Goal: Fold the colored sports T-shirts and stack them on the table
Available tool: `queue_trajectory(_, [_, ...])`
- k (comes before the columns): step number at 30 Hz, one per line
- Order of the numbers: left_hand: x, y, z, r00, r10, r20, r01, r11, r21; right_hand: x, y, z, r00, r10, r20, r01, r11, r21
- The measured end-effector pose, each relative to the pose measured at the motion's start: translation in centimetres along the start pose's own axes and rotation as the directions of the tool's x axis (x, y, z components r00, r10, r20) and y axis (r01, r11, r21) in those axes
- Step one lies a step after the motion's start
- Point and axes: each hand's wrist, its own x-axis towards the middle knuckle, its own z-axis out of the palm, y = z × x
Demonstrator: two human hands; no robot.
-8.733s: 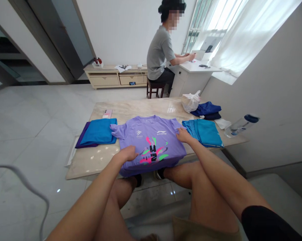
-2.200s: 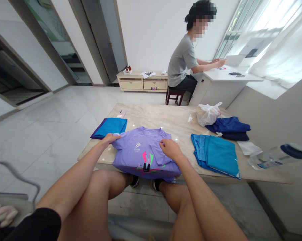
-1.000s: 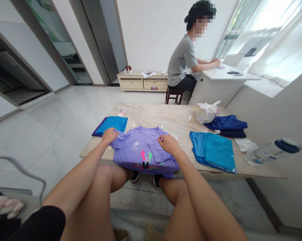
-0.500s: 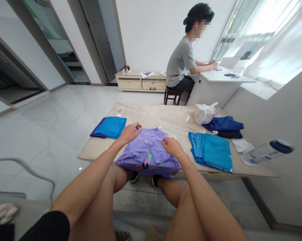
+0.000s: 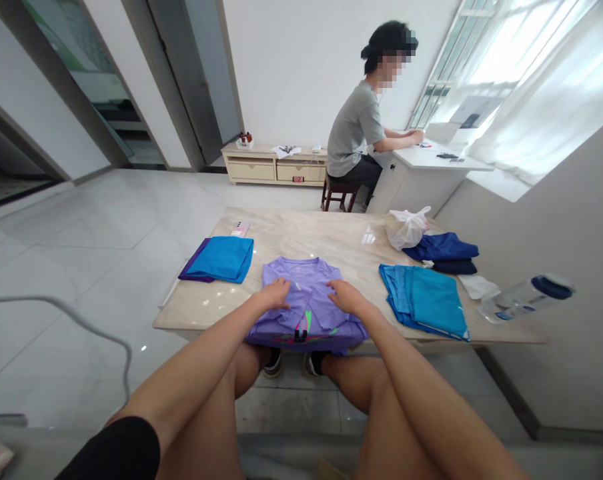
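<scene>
A light purple T-shirt [image 5: 301,273] lies in front of me at the near edge of the marble-topped table [image 5: 306,230], its collar facing away. Its sides are folded inward, and the printed lower part, with green and pink marks, hangs over the edge. My left hand [image 5: 275,294] rests on the left side of the shirt, fingers stretched out and apart. On the right side, my right hand [image 5: 346,296] touches the cloth with its fingers slightly bent and apart.
Folded blue cloth [image 5: 224,258] and a pink phone [image 5: 240,229] are at left. To the right are folded teal clothing [image 5: 434,300], navy clothes [image 5: 444,250], a plastic bag [image 5: 406,228] and a tilted-looking water bottle [image 5: 524,300]. A person [image 5: 354,127] sits at a white desk beyond.
My left hand has come down from near the collar onto the shirt's left side, its fingers spreading. My right hand stays by the right side. The view has shifted slightly.
</scene>
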Motion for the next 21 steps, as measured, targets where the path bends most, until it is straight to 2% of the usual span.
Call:
queue_trajectory(3, [0.1,-1.0,1.5,0.996,0.023,0.084,-0.025,1.0,0.017,0.8,0.6,1.5,0.998,-0.042,0.057,0.043,0.999,-0.026])
queue_trajectory(6, [0.1,-1.9,2.3,0.991,0.017,0.135,-0.021,0.999,0.026,1.3,1.7,3.0,0.987,-0.03,0.155,0.04,0.998,-0.057])
queue_trajectory(9, [0.3,-2.8,2.0,0.987,-0.032,0.159,0.031,0.999,0.01,1.6,3.1,4.2,0.973,0.022,0.229,-0.003,0.996,-0.085])
queue_trajectory(12, [0.4,-3.7,1.3,0.979,-0.088,0.184,0.087,0.996,0.014,1.8,4.1,4.9,0.971,0.041,0.237,-0.023,0.997,-0.079])
queue_trajectory(17, [0.1,-4.4,-0.1,0.962,-0.153,0.225,0.15,0.988,0.033,2.3,3.7,4.1,0.961,0.063,0.268,-0.038,0.995,-0.095])
queue_trajectory(21, [-0.8,-3.3,-1.0,0.955,-0.184,0.231,0.186,0.982,0.016,1.9,3.3,1.4,0.952,0.07,0.298,-0.055,0.997,-0.058])
